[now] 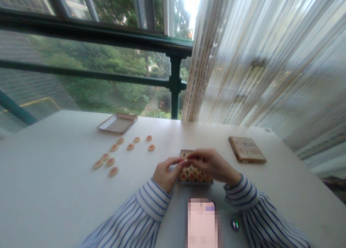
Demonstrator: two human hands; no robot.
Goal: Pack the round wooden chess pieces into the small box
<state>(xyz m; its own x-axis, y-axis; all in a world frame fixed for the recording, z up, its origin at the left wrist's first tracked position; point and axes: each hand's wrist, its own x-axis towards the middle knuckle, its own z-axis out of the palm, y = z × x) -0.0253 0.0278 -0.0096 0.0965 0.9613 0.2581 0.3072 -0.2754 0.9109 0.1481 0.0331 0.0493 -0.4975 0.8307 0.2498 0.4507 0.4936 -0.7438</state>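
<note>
Both my hands meet over a small open box (195, 183) filled with rows of round wooden Chinese chess pieces (191, 176). My left hand (169, 171) is closed, its thumb and forefinger pinched at the box's left side. My right hand (209, 165) comes in from the right, fingers closed, fingertips meeting those of the left. Between the fingertips shows the pale edge of what looks like one chess piece (186, 159), mostly covered by the fingers. The right hand hides part of the box.
Several loose red-marked pieces (131, 147) lie left of the box. A shallow tray-like lid (118, 123) is behind them. A flat printed box (247, 149) lies at the right. Near me are a phone (202, 222) and a small shiny dark object (235, 224). Beyond the table stands a green railing (175, 86).
</note>
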